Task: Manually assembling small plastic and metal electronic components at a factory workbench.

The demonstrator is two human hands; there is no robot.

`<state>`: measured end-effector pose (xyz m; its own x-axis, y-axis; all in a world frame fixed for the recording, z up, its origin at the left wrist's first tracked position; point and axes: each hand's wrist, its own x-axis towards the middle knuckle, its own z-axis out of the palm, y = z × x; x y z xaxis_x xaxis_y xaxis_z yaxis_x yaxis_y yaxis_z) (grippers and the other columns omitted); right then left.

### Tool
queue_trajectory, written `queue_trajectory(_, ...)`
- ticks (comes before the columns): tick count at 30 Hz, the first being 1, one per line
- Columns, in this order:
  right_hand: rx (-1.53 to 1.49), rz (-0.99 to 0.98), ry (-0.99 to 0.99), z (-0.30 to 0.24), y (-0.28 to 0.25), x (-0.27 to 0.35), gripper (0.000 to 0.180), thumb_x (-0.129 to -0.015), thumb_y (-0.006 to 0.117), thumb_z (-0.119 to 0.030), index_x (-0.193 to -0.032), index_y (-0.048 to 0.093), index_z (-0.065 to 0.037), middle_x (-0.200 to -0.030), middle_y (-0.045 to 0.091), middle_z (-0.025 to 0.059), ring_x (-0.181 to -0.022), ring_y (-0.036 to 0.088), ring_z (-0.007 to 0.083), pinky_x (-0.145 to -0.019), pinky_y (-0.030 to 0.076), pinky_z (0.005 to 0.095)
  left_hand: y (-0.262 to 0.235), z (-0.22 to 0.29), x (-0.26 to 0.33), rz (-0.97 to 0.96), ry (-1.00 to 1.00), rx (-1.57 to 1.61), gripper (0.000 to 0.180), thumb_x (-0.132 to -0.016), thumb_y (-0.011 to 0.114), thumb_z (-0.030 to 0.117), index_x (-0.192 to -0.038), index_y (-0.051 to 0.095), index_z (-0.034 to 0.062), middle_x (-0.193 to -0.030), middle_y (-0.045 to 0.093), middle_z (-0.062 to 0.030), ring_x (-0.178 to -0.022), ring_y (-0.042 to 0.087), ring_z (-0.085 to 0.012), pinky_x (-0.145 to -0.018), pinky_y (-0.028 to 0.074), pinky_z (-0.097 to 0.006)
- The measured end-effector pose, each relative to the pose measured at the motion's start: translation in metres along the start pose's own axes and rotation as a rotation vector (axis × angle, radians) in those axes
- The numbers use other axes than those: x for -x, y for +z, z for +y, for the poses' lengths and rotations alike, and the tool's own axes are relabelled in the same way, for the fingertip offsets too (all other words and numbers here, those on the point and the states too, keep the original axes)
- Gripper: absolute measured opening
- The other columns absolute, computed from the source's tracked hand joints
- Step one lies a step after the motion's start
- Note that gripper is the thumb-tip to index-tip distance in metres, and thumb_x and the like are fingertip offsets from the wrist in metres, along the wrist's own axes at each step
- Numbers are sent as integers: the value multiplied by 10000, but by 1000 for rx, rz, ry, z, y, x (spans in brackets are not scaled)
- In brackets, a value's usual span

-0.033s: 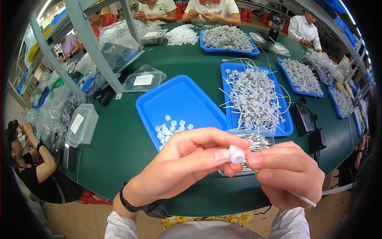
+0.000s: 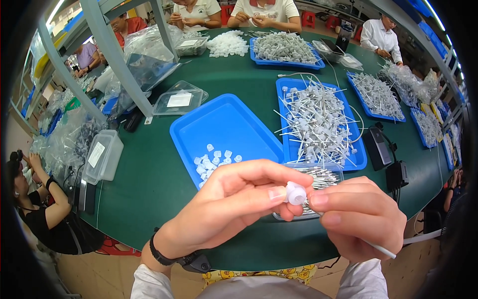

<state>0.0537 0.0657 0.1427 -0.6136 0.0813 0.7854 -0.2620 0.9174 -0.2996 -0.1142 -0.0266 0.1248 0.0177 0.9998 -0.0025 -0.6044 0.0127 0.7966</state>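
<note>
- White plastic cap (image 2: 296, 193), small, round and flanged, sits pinched between the two hands, in front of the chest and above the near edge of the green tabletop (image 2: 149, 189).
- Left hand (image 2: 234, 204): thumb and forefinger pressed together on the cap's left side, the other fingers curled under; one black wristband (image 2: 164, 256) on the wrist.
- Right hand (image 2: 358, 219): closed into a loose fist, its thumb tip against the cap's right side. It also grips one thin white stick (image 2: 379, 248), whose tail pokes out below the fist; whether the stick's tip is already in the cap I cannot tell.
- Change: set against the other picture of this same instant, nothing has shifted. The cap, both pinches and the stick lie alike, so the hold is steady, with one cap and one stick in work.
- Counts: the shallow blue plastic tray (image 2: 224, 124) just beyond the hands holds a small heap of loose white caps (image 2: 214, 162), roughly a dozen and a half.
- Second blue tray (image 2: 285, 88), touching its right side, carries a dense tangle of capped sticks, too many to count.
- Clear box of thin metal pins (image 2: 326, 174) lies partly hidden behind the hands.
- Five blue trays show in all; two black boxes (image 2: 378, 147) stand to the right.
</note>
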Motion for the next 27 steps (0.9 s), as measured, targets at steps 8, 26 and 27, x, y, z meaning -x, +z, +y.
queue_trajectory(8, -5, -8, 4, 1, 0, -2, 213, -692, 631, 63, -872, 543, -8, -871, 623, 172, -732, 633, 266, -597, 498, 314, -1, 1, 1, -3, -7, 11, 282, -814, 467, 64, -1047, 516, -88, -983, 559, -187, -825, 562, -208, -703, 457, -299)
queue_trajectory(26, -22, 89, 47, 4, 10, -3, 220, -694, 639, 66, -851, 525, -37, -793, 633, 130, -697, 641, 245, -575, 502, 316, -1, 2, 2, 20, 73, -17, 264, -799, 583, 36, -1033, 531, -75, -988, 537, -160, -827, 572, -182, -707, 484, -264)
queue_trajectory(27, -19, 93, 50, 5, 10, -3, 217, -695, 643, 59, -849, 529, -43, -793, 635, 121, -693, 641, 243, -573, 502, 315, -7, 1, 1, -49, 66, -30, 287, -817, 573, 39, -1075, 509, -68, -1043, 536, -150, -901, 564, -182, -775, 477, -274)
